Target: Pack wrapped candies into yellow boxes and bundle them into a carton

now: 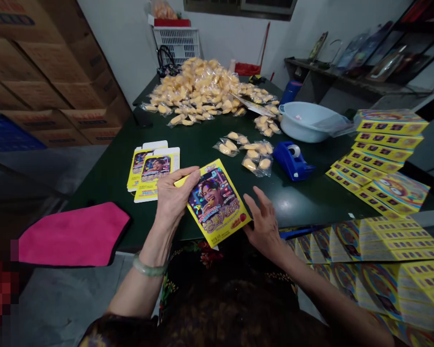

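A yellow printed carton (pixel 215 205) with a picture on its front is held up over the near edge of the dark green table (pixel 202 149). My left hand (pixel 174 197) grips its upper left corner, thumb on top. My right hand (pixel 262 224) is at the carton's lower right edge, fingers spread, touching or almost touching it. Flat unfolded cartons of the same print (pixel 152 171) lie on the table just left of my left hand. Small clear packets of yellow snacks (pixel 251 154) lie beyond the carton.
A big heap of snack packets (pixel 198 86) fills the far table. A blue tape dispenser (pixel 292 159) and pale plastic basin (pixel 305 120) sit right of centre. Fanned yellow flat cartons (pixel 383 154) spread along the right. A pink cloth (pixel 72 236) lies left; cardboard boxes (pixel 47 72) are stacked behind.
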Tool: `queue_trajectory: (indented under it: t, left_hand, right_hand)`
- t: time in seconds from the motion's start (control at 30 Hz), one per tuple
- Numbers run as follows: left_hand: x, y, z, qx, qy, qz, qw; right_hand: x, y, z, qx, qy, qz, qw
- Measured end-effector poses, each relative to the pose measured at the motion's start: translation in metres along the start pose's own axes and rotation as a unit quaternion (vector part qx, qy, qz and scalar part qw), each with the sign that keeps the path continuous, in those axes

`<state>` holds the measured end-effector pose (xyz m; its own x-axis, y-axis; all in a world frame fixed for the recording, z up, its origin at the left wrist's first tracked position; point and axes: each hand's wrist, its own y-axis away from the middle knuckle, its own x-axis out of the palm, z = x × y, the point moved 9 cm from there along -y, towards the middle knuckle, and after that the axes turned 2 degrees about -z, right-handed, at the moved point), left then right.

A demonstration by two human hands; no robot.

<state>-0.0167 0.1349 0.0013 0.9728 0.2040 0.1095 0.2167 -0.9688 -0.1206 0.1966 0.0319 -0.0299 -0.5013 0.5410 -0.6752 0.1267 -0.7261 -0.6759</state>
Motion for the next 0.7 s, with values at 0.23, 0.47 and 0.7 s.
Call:
queue_trajectory:
  t: [0.23,0.47,0.7]
  left_hand:
    - [0.025,0.012,0.06,-0.207,0.045,0.061,0.975]
    - [0.012,0.005,0.043,-0.043,-0.098,0.002,0.994]
    - [0.031,0.071,-0.034,0.42,-0.314,0.046,0.851]
  right_hand:
    - [-0.039,0.008,0.041,-0.192,0.009,-0.001,0.981]
    - [-0.055,-0.022,0.036,-0.156,-0.037,-0.054,0.986]
    - [-0.035,-0.057,0.009,0.097,-0.19,-0.044,0.976]
